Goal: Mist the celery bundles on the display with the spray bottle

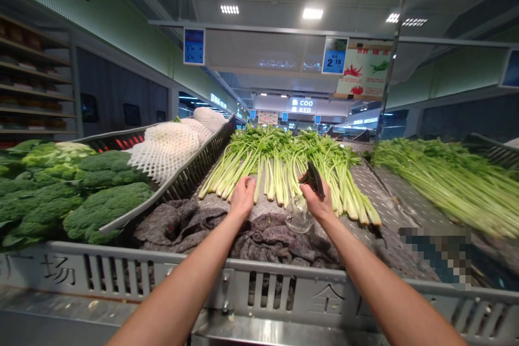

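A clear spray bottle (299, 216) with a black trigger head is gripped in my right hand (319, 198), in front of the celery. My left hand (243, 196) is at the cut ends of the celery stalks, its fingers loosely bent and apart; whether they touch a stalk I cannot tell. Bunches of celery (279, 173) lie side by side on a dark textured tray surface, leaves pointing away from me and pale stalk ends towards me. Below both hands, a crumpled dark grey cloth (275, 238) runs along the front of the display.
A grey slotted crate rim (284, 270) crosses the front. On the left are broccoli heads (107, 208) and vegetables wrapped in white foam net (166, 146), beyond a crate wall (190, 167). A mirror panel (446, 119) on the right reflects the celery. Price signs (334, 55) hang above.
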The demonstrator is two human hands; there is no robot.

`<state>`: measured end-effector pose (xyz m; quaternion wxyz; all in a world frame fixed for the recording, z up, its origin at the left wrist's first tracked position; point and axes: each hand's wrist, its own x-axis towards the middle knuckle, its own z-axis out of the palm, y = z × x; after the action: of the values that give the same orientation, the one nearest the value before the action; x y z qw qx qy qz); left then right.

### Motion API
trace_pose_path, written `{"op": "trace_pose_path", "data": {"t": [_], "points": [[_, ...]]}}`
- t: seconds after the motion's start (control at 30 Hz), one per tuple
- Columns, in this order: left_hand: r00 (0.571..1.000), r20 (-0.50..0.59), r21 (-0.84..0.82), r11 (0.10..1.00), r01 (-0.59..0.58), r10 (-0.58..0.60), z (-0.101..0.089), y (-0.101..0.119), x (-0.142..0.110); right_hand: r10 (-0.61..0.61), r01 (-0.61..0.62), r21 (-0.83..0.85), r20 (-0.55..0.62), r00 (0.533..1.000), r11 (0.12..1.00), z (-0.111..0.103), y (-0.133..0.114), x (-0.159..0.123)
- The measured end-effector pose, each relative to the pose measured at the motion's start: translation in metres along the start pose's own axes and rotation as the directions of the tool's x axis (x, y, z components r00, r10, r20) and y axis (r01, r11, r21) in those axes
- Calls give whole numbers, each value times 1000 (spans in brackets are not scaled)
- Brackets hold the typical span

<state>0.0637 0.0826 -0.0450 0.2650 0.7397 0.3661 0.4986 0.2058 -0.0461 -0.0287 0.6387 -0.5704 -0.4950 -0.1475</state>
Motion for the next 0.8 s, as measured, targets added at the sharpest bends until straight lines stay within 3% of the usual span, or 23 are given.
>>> {"op": "trace_pose_path", "data": {"t": [0.1,0.27,0.53,0.7,0.8], "points": [[998,-25,-51,997,56,-57,-4,1,0,-5,7,-57,37,999,998,1,2,-3],[1000,-10,-90,996,-4,3,-5,1,-2,-20,22,-64,28,999,998,9,1,-2],[991,-134,-121,993,12,-28,-8,-1,0,-56,57,-20,35,998,998,46,-36,16],[988,-152,-117,993,19,-37,-8,0,0,-54,58,-81,58,997,995,54,-28,7],[987,-152,-105,994,30,-45,-8,1,0,-87,89,-36,46,995,995,51,-21,4]]}}
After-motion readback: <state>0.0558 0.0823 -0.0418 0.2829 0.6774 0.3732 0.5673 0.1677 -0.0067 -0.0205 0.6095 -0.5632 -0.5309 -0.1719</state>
